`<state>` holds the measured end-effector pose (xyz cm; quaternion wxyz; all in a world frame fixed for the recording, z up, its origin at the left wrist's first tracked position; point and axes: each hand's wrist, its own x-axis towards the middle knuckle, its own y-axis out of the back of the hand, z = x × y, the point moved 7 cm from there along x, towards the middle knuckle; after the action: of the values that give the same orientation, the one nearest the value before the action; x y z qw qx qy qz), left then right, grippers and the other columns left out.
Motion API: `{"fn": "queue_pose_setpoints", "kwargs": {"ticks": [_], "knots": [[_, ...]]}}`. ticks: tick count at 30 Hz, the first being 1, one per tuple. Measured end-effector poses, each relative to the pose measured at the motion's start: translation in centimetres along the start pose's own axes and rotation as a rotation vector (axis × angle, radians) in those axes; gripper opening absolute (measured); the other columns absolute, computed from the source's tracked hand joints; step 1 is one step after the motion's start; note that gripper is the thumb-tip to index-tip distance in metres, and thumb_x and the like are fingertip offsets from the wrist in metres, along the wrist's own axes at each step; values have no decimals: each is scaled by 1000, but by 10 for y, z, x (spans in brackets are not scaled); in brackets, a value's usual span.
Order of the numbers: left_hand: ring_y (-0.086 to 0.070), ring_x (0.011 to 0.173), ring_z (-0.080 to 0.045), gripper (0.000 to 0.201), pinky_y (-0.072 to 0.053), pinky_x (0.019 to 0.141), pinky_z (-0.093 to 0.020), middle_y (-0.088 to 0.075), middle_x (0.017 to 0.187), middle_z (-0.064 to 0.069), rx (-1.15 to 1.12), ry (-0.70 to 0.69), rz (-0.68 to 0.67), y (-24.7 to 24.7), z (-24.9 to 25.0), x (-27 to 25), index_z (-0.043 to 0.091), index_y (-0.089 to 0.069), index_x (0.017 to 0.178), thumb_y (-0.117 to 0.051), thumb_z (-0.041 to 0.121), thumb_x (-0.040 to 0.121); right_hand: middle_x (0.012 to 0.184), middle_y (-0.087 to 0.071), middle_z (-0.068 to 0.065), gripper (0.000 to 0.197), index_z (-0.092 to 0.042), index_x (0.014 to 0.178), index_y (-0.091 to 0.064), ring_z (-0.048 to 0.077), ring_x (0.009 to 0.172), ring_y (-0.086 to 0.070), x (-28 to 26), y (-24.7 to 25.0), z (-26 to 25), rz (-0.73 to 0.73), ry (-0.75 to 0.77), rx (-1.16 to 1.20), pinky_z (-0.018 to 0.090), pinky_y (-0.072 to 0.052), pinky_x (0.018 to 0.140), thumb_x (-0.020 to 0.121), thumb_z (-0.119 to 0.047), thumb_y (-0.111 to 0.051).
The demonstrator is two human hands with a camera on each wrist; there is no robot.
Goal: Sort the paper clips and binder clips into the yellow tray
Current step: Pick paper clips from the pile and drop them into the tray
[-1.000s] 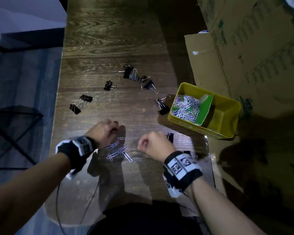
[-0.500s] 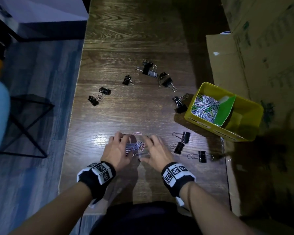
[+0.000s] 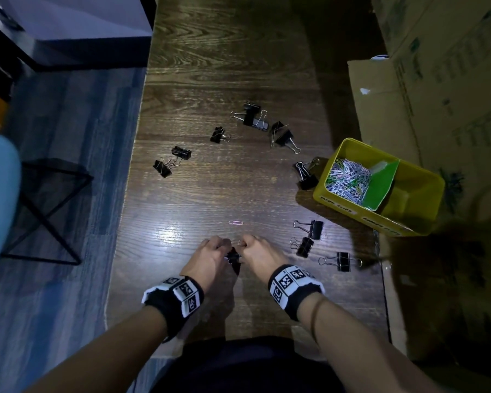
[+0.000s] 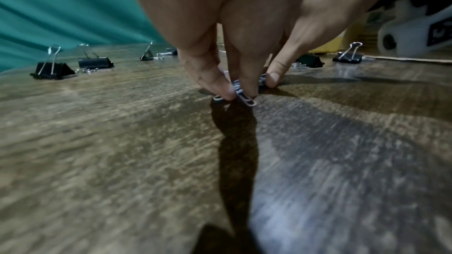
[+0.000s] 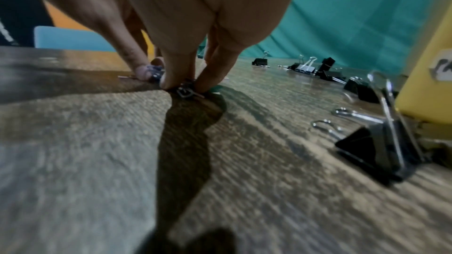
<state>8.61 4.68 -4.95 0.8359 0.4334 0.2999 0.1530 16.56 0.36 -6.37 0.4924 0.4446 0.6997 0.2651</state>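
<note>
Both hands pinching up the last little pile of paper clips

Your left hand [image 3: 210, 258] and right hand [image 3: 260, 255] are knuckle to knuckle on the dark wood-grain table [image 3: 210, 66], each with curled fingertips [image 4: 221, 89] nipping a few of the small coloured wire paper clips [image 4: 244, 95]; the bunch lies flat right under both grips; one stray pink paper clip [image 3: 236, 222] sits just ahead of your knuckles. The yellow plastic tray [image 3: 349, 207], its near compartment already heaped with clips, lies ahead and off to the right of the grip, so I'd say your right hand is the nearer carrier; black metal binder clips [image 3: 309, 229] sit between it and the tray, so lift over those.
</note>
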Motion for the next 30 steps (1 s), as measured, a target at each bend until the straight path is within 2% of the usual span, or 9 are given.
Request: {"fn": "queue_pose_setpoints", "kwargs": {"ticks": [3,5,9,15,20,24,26,27,30], "knots": [[-62,61,-21,33,-47,55,-21,-64,76,-4,172,-160,-100,-2,7,1,9,-69,83,-41,25,73,114,-50,17,28,1,118,-54,37,100,-56,-5,1,-6,-28,3,-124,40,-46,72,91,1,-48],[-63,67,-26,33,-50,60,-26,-65,84,-9,254,-213,-167,-6,6,3,4,-67,95,-45,22,78,115,-51,18,31,3,122,-50,39,100,-57,-6,0,-9,-31,26,-167,43,-48,76,91,3,-44],[-53,106,-33,41,-42,87,-37,-52,120,-15,404,-143,-323,-13,1,7,3,-40,130,-40,21,93,115,-52,18,30,2,121,-51,38,100,-58,-7,-1,-8,0,21,-141,41,-48,77,91,3,-46],[-56,104,-34,39,-44,80,-39,-56,116,-18,421,-118,-319,-8,11,15,3,-45,121,-36,30,95,112,-58,19,27,2,115,-58,35,104,-59,-4,3,-2,10,-149,31,41,-49,83,90,1,-46],[-59,98,-32,32,-45,76,-36,-60,111,-14,406,-79,-286,5,7,22,8,-49,119,-41,24,92,97,-67,18,26,-7,106,-69,32,90,-65,0,1,15,56,-344,258,36,-54,77,89,-6,-49],[-62,78,-28,30,-44,66,-29,-66,83,-7,74,-2,-224,18,-15,24,16,-61,87,-48,42,79,88,-72,7,20,-21,106,-72,20,70,-63,-8,-3,39,167,-484,627,22,-51,62,89,-20,-64],[-57,58,-16,11,-42,55,-24,-58,59,7,-203,123,-170,17,-35,23,19,-57,70,-60,26,78,85,-73,4,22,-18,105,-73,16,68,-64,-12,-6,53,244,-532,844,28,-57,64,83,-22,-72],[-52,49,-12,17,-41,50,-23,-54,50,8,-412,217,-138,16,-44,22,19,-55,66,-61,12,79,88,-74,5,25,-13,104,-73,15,72,-66,-13,-8,59,283,-541,975,32,-58,72,81,-20,-75],[-48,38,-18,25,-36,35,-21,-50,49,-5,-1026,433,-22,15,-54,17,7,-51,66,-46,-10,83,97,-72,10,26,0,104,-70,8,72,-66,-15,-7,65,350,-528,1329,26,-56,76,79,-7,-75]]}}
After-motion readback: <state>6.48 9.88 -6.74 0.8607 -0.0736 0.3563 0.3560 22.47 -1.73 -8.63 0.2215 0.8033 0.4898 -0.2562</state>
